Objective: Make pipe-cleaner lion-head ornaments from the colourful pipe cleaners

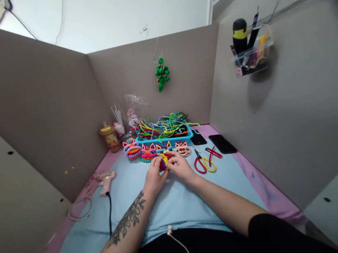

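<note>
Both my hands meet over the blue cloth, closed around one small pipe-cleaner figure [165, 161] in red, yellow and purple. My left hand [156, 177] grips its left side, and my right hand [179, 167] pinches it from the right. Much of the figure is hidden by my fingers. Just behind it stand finished-looking pipe-cleaner animal heads: a purple and orange one [132, 150], a pink one [148, 152] and a white and red one [182, 148]. A blue basket [164, 141] heaped with many-coloured pipe cleaners [165, 126] is behind these.
Scissors [204, 164] with red and yellow handles lie to the right, near a red tool [214, 152] and a black phone [223, 144]. At left rest a pink glue gun [107, 181] and its cord. A cup [110, 139] stands far left. Grey partitions enclose the table.
</note>
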`<action>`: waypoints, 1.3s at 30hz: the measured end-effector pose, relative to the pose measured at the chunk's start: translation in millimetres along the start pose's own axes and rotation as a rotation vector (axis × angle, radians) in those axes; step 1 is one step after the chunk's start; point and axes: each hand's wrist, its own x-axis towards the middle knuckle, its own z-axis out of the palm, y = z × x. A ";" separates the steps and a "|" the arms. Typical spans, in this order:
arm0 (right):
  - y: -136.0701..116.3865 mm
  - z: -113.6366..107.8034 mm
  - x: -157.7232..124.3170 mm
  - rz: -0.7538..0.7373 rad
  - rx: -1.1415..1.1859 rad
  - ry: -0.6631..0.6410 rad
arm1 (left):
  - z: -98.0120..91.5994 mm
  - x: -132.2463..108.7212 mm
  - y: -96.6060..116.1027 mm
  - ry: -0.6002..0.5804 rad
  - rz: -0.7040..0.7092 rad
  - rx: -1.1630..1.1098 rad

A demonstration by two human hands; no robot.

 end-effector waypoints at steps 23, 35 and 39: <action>16.9 1.3 7.8 0.090 0.182 0.060 | 0.6 0.5 -2.3 0.045 -0.016 -0.050; 8.4 8.3 1.5 0.390 0.708 -0.160 | -4.8 2.5 0.5 0.241 0.046 0.057; 10.8 10.4 0.5 0.212 0.547 -0.150 | -6.0 2.2 1.9 0.304 0.039 0.081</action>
